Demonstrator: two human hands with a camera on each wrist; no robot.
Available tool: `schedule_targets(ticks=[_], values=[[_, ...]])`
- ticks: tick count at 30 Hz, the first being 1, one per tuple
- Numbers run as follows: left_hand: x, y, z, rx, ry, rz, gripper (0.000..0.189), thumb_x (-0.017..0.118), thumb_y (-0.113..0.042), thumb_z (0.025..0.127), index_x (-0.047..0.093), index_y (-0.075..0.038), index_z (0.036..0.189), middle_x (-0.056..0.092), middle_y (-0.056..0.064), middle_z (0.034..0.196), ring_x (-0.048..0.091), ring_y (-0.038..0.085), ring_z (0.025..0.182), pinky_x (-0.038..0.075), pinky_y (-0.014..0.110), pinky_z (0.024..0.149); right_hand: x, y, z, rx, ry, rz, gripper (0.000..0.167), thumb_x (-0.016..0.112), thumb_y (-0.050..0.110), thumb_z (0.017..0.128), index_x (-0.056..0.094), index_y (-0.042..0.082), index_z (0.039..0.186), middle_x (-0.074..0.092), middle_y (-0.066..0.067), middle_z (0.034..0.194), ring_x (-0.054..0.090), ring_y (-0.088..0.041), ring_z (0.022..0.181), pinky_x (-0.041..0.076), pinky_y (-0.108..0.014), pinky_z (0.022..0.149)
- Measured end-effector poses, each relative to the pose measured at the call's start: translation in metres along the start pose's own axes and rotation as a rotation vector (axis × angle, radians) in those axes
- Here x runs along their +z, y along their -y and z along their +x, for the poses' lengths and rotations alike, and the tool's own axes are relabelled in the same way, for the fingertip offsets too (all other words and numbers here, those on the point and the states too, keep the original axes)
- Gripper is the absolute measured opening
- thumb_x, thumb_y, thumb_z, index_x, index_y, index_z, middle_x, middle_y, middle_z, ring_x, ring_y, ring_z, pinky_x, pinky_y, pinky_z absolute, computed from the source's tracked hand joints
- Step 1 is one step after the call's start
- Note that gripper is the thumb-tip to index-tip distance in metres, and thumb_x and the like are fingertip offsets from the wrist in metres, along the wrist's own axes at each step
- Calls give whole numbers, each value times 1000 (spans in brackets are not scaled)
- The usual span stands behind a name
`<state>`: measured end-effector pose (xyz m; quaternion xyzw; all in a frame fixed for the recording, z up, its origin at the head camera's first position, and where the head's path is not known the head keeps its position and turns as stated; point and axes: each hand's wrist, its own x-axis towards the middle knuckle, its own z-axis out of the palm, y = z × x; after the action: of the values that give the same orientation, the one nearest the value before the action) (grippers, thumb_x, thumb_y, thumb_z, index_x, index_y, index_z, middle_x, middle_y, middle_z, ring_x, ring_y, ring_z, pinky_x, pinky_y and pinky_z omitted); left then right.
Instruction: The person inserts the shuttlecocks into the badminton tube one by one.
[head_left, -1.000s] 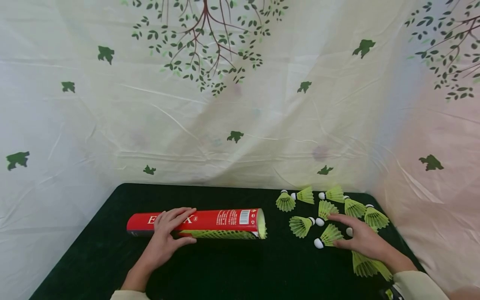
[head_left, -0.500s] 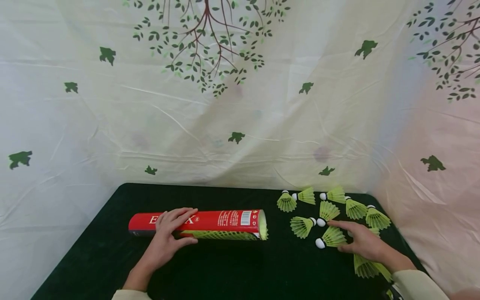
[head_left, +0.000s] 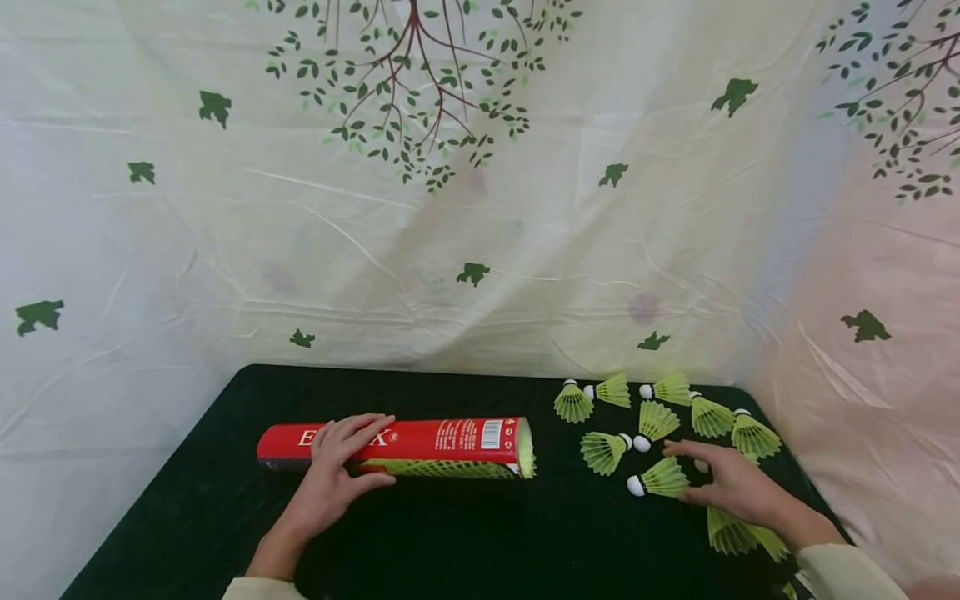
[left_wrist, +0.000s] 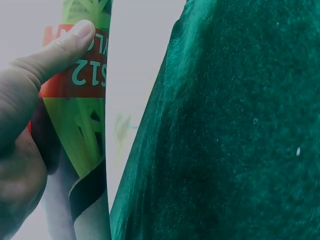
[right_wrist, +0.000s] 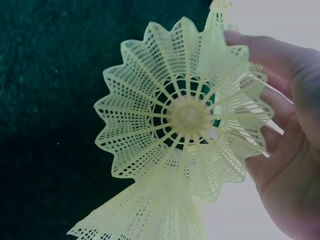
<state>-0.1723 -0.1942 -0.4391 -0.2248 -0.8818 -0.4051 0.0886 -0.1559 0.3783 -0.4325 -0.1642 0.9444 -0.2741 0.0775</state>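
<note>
the left hand (head_left: 341,467) is on the red shuttlecock tube (head_left: 450,437), which lies on its side on the left half of the dark green desk (head_left: 465,542). its fingers bend over the top and its thumb presses the near side, so it has hold of the tube. the open end of the tube points to the right, and a yellow feathery edge shows in its mouth. white letters and a barcode (head_left: 491,435) are on the red part.

the right hand (head_left: 738,483) is partly open, with a gap between its thumb and pointing finger. the thumb tip is right by the wide end of a yellow shuttlecock (head_left: 666,477), whose white tip points left. i cannot tell if they touch. it does not grip anything that i can see.

more yellow shuttlecocks (head_left: 711,415) lie around it on the right side of the desk, some pointing different ways. two stick out below the right wrist, partly hidden.

behind the desk hangs a pale cloth (head_left: 360,267) with leafy branches (head_left: 412,67) and little green shapes on it.
</note>
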Motion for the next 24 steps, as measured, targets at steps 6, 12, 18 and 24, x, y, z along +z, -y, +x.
schedule_targets(ticks=[6,12,18,24], values=[[1,1,-1,3,-7,4,84,90,-20,75,50,-37,146,48,0,144,37,26,131,7,69,108,2,7,-4,27,-14,116,61,80,36,85,60,4,133,61,-18,131,55,-46,121,48,-62,92],[1,0,-3,5,-14,5,84,90,-16,75,51,-36,146,48,1,144,37,26,131,7,68,108,4,15,-7,65,-67,196,61,79,35,87,59,2,134,64,-15,126,62,-37,114,53,-50,90],[1,-1,-4,11,-24,17,83,90,-18,74,52,-35,146,48,0,143,38,25,130,8,68,108,6,29,-11,69,-136,278,60,78,31,89,57,1,136,63,-17,127,63,-37,112,57,-35,83],[2,-2,-2,20,-29,27,82,90,-20,75,52,-34,146,48,0,143,38,25,131,8,66,109,8,47,-12,45,-186,355,60,75,27,92,52,1,141,58,-21,134,61,-39,116,56,-28,81]])
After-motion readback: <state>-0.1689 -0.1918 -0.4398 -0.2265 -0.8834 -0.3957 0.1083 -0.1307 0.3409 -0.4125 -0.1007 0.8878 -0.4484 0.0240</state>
